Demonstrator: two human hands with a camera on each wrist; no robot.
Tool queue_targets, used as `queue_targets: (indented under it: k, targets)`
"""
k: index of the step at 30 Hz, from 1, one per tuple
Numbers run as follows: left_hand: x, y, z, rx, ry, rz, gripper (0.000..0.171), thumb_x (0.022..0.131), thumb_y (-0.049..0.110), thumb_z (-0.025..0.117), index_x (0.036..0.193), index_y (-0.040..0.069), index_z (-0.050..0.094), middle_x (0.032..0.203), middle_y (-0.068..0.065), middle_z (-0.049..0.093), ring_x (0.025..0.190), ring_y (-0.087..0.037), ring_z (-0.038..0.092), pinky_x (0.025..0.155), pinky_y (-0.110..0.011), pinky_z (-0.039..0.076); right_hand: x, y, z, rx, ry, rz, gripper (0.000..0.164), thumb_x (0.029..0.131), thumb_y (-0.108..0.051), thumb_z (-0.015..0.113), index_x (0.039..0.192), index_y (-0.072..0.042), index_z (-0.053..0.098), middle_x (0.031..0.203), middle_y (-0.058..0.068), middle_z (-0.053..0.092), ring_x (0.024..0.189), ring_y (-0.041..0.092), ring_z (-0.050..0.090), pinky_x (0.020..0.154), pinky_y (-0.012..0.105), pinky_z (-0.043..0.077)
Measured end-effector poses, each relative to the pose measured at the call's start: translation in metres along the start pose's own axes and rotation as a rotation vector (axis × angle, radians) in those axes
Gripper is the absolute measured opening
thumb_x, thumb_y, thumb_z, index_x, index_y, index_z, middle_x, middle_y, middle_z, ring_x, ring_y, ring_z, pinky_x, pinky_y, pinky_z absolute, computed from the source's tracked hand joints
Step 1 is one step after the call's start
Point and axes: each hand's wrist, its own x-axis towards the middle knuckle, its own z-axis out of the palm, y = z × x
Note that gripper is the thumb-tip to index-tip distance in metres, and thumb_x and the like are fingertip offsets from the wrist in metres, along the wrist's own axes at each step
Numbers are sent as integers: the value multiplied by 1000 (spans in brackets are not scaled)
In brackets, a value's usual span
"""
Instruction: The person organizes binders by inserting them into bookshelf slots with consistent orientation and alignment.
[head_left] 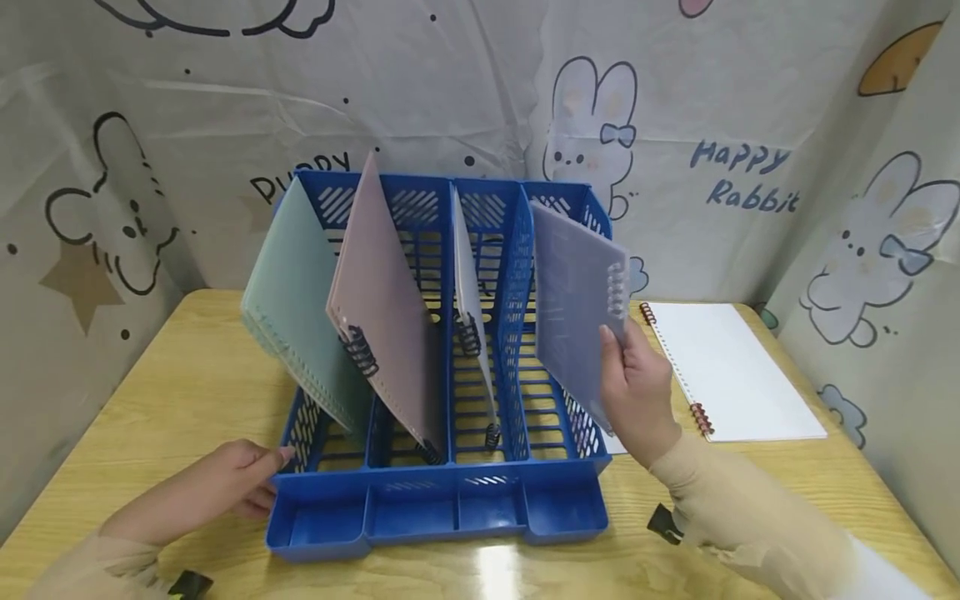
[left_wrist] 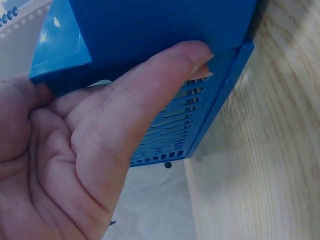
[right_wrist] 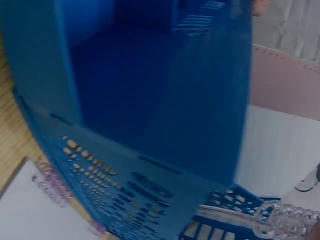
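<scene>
Head view: likely filing clear-spiral notebook (head_left: 573, 292), pinched in right hand (head_left: 637, 387), into file rack (head_left: 491, 475), touched lower left by left hand (head_left: 232, 477), can't tell if gripped; next, probably lower straight.

Rabbit-print backdrop (head_left: 420, 100) — wooden table (head_left: 180, 367)

Blue slotted rack (head_left: 562, 510) — inside it, green book (head_left: 296, 308), pink book (head_left: 382, 333), white book (head_left: 467, 283); at its right, lilac book (head_left: 573, 308); farther right, white pad (head_left: 750, 367); beneath it, yellow wood-grained table (head_left: 180, 375) — behind it, rabbit-patterned pale sheet (head_left: 420, 100)
</scene>
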Motion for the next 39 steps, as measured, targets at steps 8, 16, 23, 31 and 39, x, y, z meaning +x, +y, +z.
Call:
queue_targets:
  k: [8,16,23,31,39]
  targets:
    - [1,-1,-1,-14,-6,-11,61,104,24,28,124,-33,32,125,-46,42,97,-40,65,77,-45,58,1,18,15,-19,-40,17,23,90,10,52,112,12,60,101,28,67,88,40,67,66,47,56]
    - [1,0,-1,-13,-11,-19,63,105,26,27,124,-34,31,124,-46,43,98,-41,64,78,-45,57,-1,23,22,-68,-153,5,23,91,5,53,113,12,58,100,27,67,78,35,69,56,43,56]
    - [0,1,-1,10,-17,6,58,104,22,26,126,-32,30,126,-47,40,96,-40,65,76,-44,58,-1,18,24,-44,-305,93,26,91,4,53,115,11,58,101,27,67,82,35,70,64,40,59]
    - [3,3,0,11,-21,8,57,104,20,25,126,-32,30,126,-46,41,96,-40,65,76,-44,58,-3,21,24,-86,-380,58,20,89,4,55,107,10,61,88,24,70,70,30,69,56,37,57]
    - [3,2,-2,25,-35,5,56,103,19,27,124,-32,31,122,-47,44,94,-42,65,76,-45,58,13,16,16,-170,-614,176,14,92,-2,52,79,1,55,54,6,49,48,14,46,43,26,40]
